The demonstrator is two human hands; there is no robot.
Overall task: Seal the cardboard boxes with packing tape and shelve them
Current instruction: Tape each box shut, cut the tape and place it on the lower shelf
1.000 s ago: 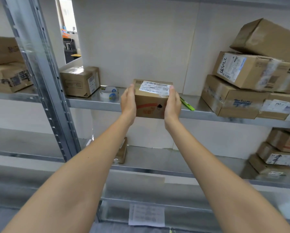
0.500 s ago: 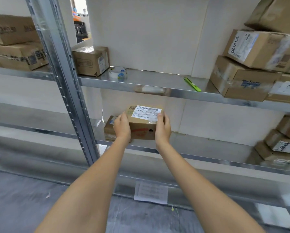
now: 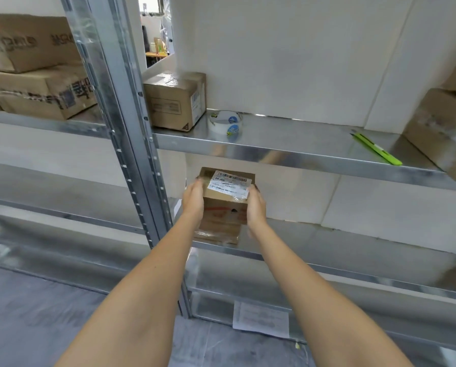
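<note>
A person's left hand point(image 3: 193, 198) and right hand point(image 3: 256, 206) clasp the side faces of a small brown cardboard box with a white shipping label point(image 3: 226, 190), fingers wrapped round its edges, over a flatter taped carton point(image 3: 217, 233) on the lower steel shelf point(image 3: 353, 247); it may already rest there. It looks light and stiff, best gripped by the sides. Beyond, on the upper shelf point(image 3: 287, 151), sit a clear tape roll point(image 3: 224, 125) and a green cutter point(image 3: 376, 149).

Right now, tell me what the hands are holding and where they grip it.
Both hands hold the small labelled cardboard box: left hand on its left side, right hand on its right side.
</note>
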